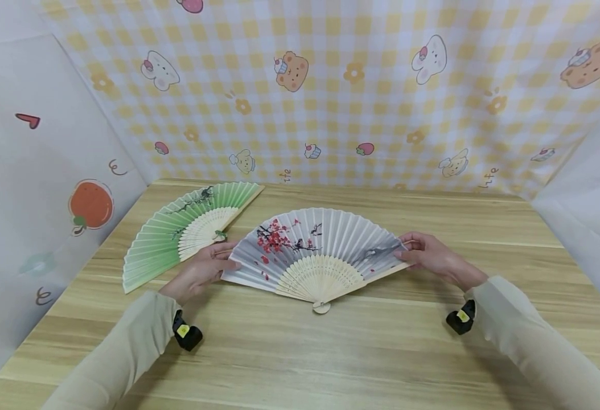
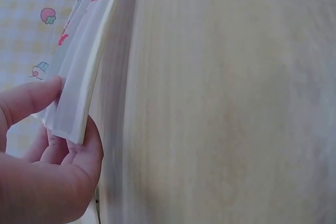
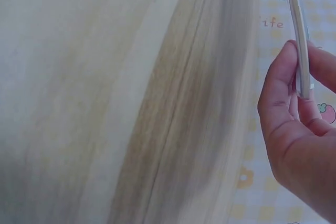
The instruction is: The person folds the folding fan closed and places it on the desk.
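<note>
A grey folding fan (image 1: 325, 233) with red blossoms and dark birds is spread wide in the middle of the head view, its pale ribs meeting at a pivot at the bottom. My left hand (image 1: 205, 270) pinches the fan's left end; in the left wrist view the thumb lies on the pleated cloth and the fingers curl behind it. At the other end, my right hand (image 1: 433, 256) pinches the outer rib near its tip. The right wrist view shows that rib (image 3: 300, 35) edge-on between thumb and fingers.
A green folding fan (image 1: 177, 233) lies spread on the wooden table (image 1: 361, 364), just behind my left hand. Yellow checked cloth (image 1: 331, 114) with cartoon prints hangs along the table's back edge. White sheets (image 1: 18, 188) stand at both sides.
</note>
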Motion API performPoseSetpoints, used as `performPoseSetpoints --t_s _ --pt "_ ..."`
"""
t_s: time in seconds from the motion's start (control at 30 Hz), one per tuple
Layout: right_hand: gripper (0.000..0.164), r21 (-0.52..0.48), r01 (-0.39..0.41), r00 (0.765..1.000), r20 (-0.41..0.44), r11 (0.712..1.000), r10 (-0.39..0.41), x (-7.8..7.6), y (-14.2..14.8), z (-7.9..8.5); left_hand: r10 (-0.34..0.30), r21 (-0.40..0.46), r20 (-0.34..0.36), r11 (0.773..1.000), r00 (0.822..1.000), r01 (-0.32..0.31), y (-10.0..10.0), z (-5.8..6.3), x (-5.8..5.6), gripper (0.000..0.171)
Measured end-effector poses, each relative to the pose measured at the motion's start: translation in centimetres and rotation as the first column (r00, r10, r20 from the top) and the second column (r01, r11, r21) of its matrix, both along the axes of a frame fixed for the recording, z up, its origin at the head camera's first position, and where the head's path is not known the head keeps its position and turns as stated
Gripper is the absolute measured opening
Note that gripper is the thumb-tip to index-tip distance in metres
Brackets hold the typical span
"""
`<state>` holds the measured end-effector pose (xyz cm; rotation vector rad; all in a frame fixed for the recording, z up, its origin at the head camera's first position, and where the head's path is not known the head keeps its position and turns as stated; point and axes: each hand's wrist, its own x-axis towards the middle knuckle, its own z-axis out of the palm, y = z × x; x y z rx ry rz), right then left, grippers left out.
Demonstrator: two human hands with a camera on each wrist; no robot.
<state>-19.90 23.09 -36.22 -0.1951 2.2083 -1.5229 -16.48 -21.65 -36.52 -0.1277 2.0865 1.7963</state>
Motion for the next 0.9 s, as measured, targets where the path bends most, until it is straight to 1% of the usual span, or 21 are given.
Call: performPoseSetpoints --t_s 0.1,0.23,0.47,0.6,0.7,0.8,0.9 --pt "0.042 -0.010 0.007 1.000 0.000 1.000 -0.007 0.14 0.01 0.09 -0.003 0.001 -0.007 1.000 1.000 0.003 -0.04 -0.02 0.08 0.059" --pt "0.040 -0.042 0.020 1.000 0.020 0.999 -0.019 0.26 -0.01 0.21 -0.008 -0.003 -0.023 1.000 1.000 0.008 -0.07 0.00 0.18 0.057" --pt "0.039 -0.085 0.030 0.999 0.038 0.996 -0.027 0.41 0.00 0.26 0.006 0.010 -0.033 1.000 0.999 -0.006 0.11 0.02 0.25 0.054" --pt "0.040 -0.096 0.028 0.999 0.029 0.995 -0.026 0.53 0.01 0.22 0.007 0.005 -0.058 1.000 0.998 -0.007 0.14 -0.09 0.36 0.053" --pt "0.041 -0.100 0.029 0.999 0.022 0.995 -0.027 0.61 0.06 0.17 -0.001 -0.028 -0.079 1.000 0.997 -0.001 0.13 -0.21 0.42 0.051" --pt "0.041 -0.100 0.033 0.999 0.022 0.994 -0.031 0.65 0.11 0.14 -0.005 -0.099 -0.098 0.995 0.995 -0.004 0.18 -0.21 0.46 0.049" --pt "0.039 -0.104 0.038 0.999 0.027 0.994 -0.035 0.66 0.16 0.12 -0.018 -0.173 -0.116 0.985 0.993 -0.003 0.22 -0.06 0.52 0.048"
